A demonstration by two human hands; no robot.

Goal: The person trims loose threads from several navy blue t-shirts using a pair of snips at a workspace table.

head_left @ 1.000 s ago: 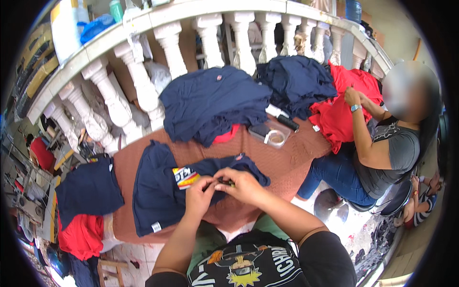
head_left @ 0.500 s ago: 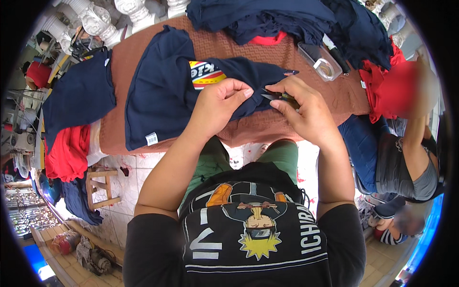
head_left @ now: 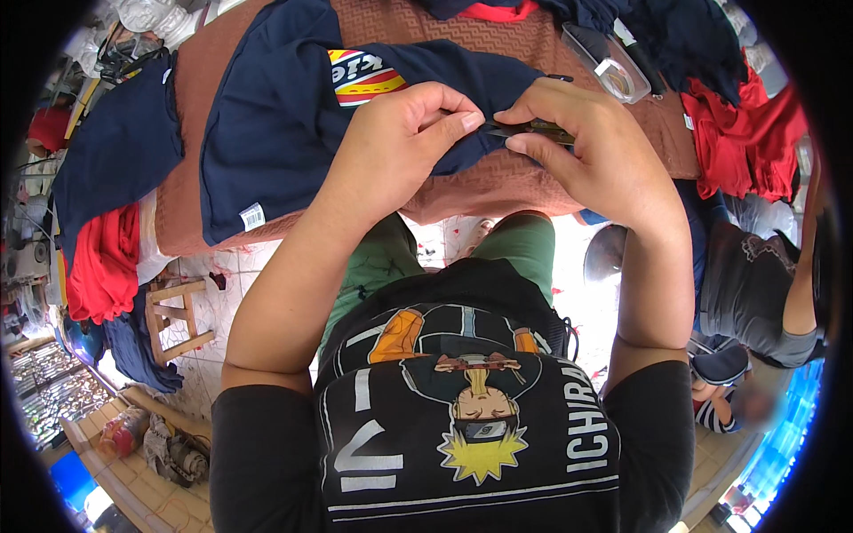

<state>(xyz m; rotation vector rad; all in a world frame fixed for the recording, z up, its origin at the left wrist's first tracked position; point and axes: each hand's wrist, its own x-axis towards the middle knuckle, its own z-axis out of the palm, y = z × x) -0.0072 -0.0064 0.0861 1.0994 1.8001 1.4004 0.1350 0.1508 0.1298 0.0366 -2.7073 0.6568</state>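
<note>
A navy garment (head_left: 267,124) with a red, yellow and white printed patch (head_left: 366,78) lies spread before me, a small white label (head_left: 253,217) at its near left corner. Over its near edge my left hand (head_left: 400,133) is closed in a pinch, thumb against forefinger; what it grips is too small to make out. My right hand (head_left: 609,147) holds small thread snips (head_left: 553,133) between thumb and fingers. Their blades point left, close beside the left fingertips. Part of the handle is hidden in the palm.
Under the garment is a table with a brown cloth (head_left: 480,191). A clear plastic box (head_left: 582,49) with a tape roll (head_left: 613,82) stands far right, near red fabric (head_left: 742,133). Navy fabric (head_left: 124,151) hangs at left above a wooden stool (head_left: 182,315). A person (head_left: 755,293) is at right.
The view has shifted, so the table sits higher in the picture. The snips' blades are now closer to my left fingertips. At right, the other person's arm has moved.
</note>
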